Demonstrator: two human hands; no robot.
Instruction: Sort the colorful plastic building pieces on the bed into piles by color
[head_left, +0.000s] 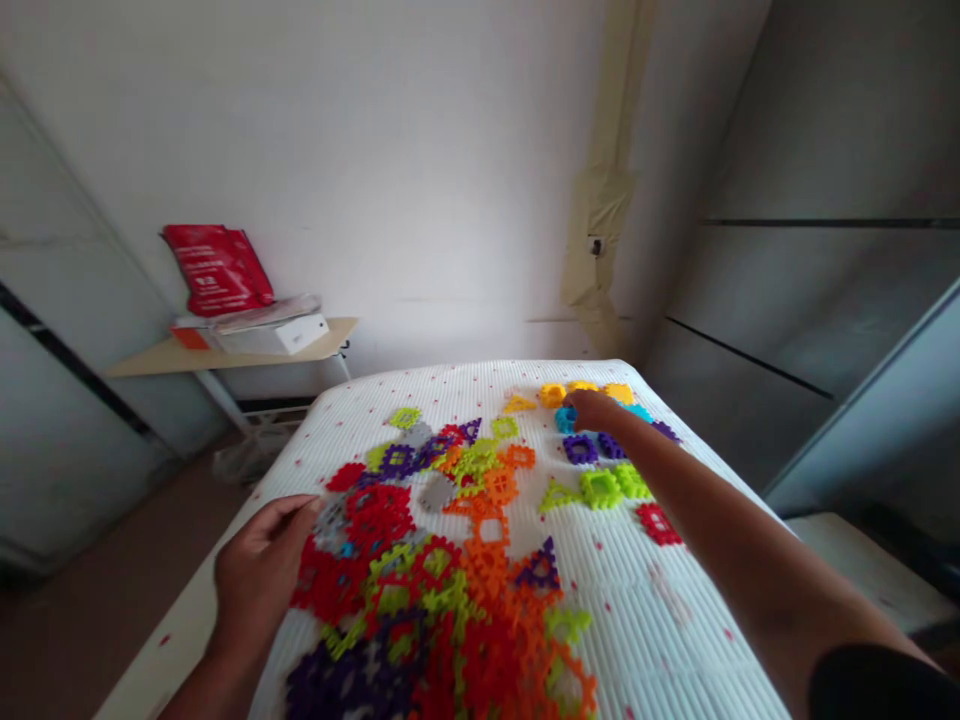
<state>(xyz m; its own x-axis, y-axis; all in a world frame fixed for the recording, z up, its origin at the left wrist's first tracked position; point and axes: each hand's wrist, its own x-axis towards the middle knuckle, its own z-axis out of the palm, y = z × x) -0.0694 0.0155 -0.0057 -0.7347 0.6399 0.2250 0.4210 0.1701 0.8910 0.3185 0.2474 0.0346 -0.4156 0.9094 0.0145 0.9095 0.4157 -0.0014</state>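
Observation:
My right hand [594, 408] reaches to the far right of the bed-like padded surface, its fingers closed at a blue toothed plastic building piece [566, 420]. Beside it are yellow pieces [553, 396], purple pieces [580, 449] and lime-green pieces [600, 489], set in rows by colour. A red square piece [658, 523] lies nearer. My left hand [262, 565] is at the left edge of a mixed pile, thumb and fingers pinched together next to grey pieces [330, 525] and red pieces [379, 515]. Whatever its fingertips hold, if anything, is hidden.
The heap of orange pieces [491, 600] and purple pieces [352, 670] spreads toward me over the white ribbed cover [645, 640]. At the back left, a small table [150, 362] bears a red bag [217, 270] and a white box [274, 335]. Grey cabinets [810, 270] stand at right.

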